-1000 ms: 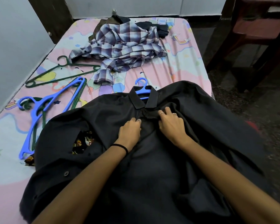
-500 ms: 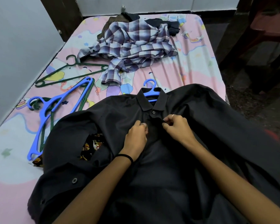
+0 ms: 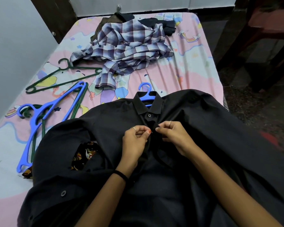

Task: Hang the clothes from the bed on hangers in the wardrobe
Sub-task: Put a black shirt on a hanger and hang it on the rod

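Both hands, L (image 3: 134,141) & R (image 3: 174,136), pinch black shirt (image 3: 203,128) placket below collar; blue hanger (image 3: 146,94) inside.

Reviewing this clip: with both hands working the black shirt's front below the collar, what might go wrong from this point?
1. The left hand and right hand pinch the placket of the black shirt; dark on dark fabric makes misaligning the button plausible.
2. Only the hook of the blue hanger shows at the collar, so lifting could let a shoulder slip off.
3. A patterned garment lies underneath and could get dragged up with the shirt.
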Demonstrator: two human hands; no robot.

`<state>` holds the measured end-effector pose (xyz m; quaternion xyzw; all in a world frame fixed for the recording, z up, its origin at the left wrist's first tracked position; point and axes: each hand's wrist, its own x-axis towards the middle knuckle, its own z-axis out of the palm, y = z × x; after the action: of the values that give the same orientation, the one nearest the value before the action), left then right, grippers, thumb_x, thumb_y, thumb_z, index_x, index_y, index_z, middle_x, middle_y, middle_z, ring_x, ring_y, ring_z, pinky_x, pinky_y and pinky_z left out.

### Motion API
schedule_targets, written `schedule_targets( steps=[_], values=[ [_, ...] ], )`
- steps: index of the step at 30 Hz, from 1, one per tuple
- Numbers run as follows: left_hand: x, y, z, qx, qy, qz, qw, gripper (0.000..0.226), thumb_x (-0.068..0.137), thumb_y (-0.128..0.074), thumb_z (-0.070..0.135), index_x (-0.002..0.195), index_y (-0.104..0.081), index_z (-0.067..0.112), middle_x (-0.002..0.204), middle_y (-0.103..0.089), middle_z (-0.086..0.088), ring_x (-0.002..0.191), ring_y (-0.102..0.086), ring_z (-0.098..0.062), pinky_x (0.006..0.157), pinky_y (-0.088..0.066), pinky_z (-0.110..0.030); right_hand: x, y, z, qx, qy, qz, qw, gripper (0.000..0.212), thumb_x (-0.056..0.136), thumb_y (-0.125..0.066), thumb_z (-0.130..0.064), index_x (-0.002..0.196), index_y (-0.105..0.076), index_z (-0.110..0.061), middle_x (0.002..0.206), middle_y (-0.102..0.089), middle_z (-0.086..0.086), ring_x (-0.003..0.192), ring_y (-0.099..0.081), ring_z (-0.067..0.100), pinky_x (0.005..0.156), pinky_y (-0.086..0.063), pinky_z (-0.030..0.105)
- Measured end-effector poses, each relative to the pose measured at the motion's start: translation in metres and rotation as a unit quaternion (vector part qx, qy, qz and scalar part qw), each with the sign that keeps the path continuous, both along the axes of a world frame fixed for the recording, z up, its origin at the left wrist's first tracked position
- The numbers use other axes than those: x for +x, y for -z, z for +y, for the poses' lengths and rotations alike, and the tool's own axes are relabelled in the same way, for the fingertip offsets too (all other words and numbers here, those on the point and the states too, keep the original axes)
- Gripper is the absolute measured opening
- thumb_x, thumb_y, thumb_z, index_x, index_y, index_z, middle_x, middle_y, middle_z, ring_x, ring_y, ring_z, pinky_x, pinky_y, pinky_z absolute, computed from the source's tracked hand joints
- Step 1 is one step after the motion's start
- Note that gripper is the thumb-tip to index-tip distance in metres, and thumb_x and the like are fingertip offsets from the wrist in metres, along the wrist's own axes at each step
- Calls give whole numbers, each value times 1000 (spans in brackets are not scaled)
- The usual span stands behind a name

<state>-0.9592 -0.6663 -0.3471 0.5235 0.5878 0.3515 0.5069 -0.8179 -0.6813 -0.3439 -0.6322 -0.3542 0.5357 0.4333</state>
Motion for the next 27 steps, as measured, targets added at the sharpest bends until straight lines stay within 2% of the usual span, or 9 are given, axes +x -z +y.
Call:
schedule_targets(
  steps=[3, 5, 9, 13, 19, 24, 27],
  values=[
    [-4, -4, -5, 90, -2, 91, 992, 15, 85, -69, 8, 78, -68, 21, 88, -67, 6, 75, -65, -7, 70, -50, -15, 1, 4, 0, -9, -7, -39, 999, 10, 85, -70, -13, 79, -64, -19, 67, -59, -6, 60, -52, 7, 60, -44, 20],
    [-6, -5, -8, 134, 6, 122, 983, 18, 84, -69, 7, 78, -67, 23, 89, -64, 6, 75, -64, -5, 69, -50, -13, 1, 7, -1, -15, -23, -91, 995, 11, 82, -74, -19, 76, -65, -21, 68, -62, -8, 62, -55, 6, 63, -45, 22],
    [-9, -1, -13, 90, 16, 93, 992, 18, 85, -66, 3, 79, -66, 20, 79, -69, 6, 69, -64, 3, 68, -48, -9, 1, 8, -2, -29, -36, -109, 993, 13, 80, -75, -20, 74, -64, -20, 60, -58, -8, 55, -51, 5, 60, -44, 23],
    [-9, 0, -13, 55, -3, 42, 998, 21, 86, -66, 4, 77, -67, 23, 75, -70, 5, 69, -65, -3, 72, -52, -19, -1, 3, -3, -26, -34, -71, 997, 15, 82, -73, -14, 74, -61, -17, 61, -58, -5, 51, -53, 7, 57, -45, 20],
    [-2, -1, -12, 25, -17, -10, 999, 23, 87, -64, 0, 83, -69, 22, 83, -73, -2, 77, -70, -9, 75, -52, -21, -7, -1, -5, -26, -34, -28, 999, 14, 82, -72, -6, 76, -61, -12, 68, -59, 0, 59, -59, 12, 73, -53, 32],
    [2, -2, -13, 34, -22, 22, 999, 21, 87, -65, 3, 84, -70, 23, 82, -74, 1, 78, -70, -7, 78, -54, -22, -9, 2, -5, -19, -17, -81, 996, 14, 80, -74, -10, 74, -63, -17, 68, -63, -1, 60, -62, 12, 62, -50, 24],
    [5, -6, -15, 63, -33, 65, 995, 11, 86, -66, 4, 88, -72, 13, 77, -71, 7, 70, -66, 5, 68, -48, -8, -11, 3, -7, 1, 10, -142, 990, 18, 79, -74, -14, 69, -60, -20, 65, -61, -6, 59, -58, 8, 59, -46, 16]
  ],
)
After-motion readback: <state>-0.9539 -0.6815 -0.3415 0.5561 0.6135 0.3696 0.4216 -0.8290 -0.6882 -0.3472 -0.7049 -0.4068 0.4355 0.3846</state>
